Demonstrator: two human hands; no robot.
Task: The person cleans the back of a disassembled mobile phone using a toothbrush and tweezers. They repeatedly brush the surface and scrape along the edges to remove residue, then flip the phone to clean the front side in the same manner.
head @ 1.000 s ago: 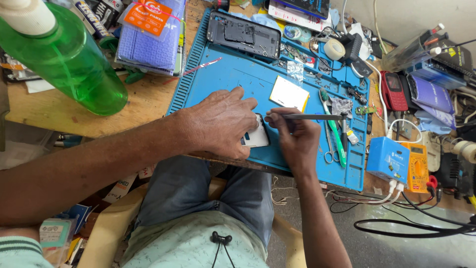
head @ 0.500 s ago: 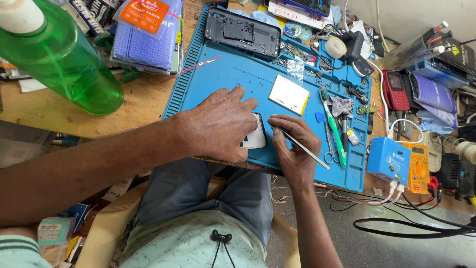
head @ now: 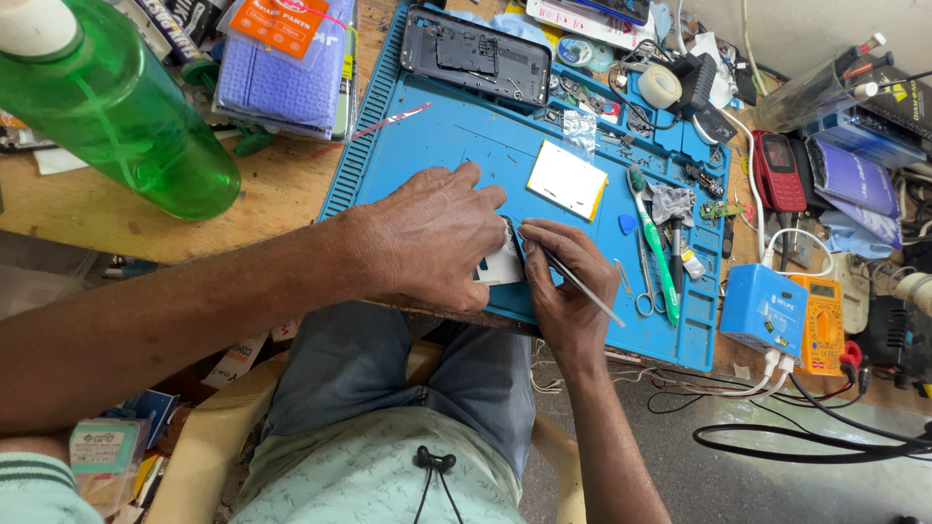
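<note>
Electronics repair workshop: blue silicone work mat [head: 456, 146] on a wooden surface [head: 282, 194], opened phone frame [head: 476, 56], screwdriver [head: 655, 243], scissors [head: 646, 281], yellow multimeter [head: 823, 311], tangled cables [head: 777, 427]

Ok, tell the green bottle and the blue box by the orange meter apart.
The green bottle is translucent, rounded and white-capped; the blue box is opaque and squared. The bottle sits on bare wood left of the blue mat; the box sits right of it, white plugs in its lower edge. Neither hand touches either.

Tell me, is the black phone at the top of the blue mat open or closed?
Open. The black phone lies flat on the blue mat with its cover off, so its inner parts show.
</note>
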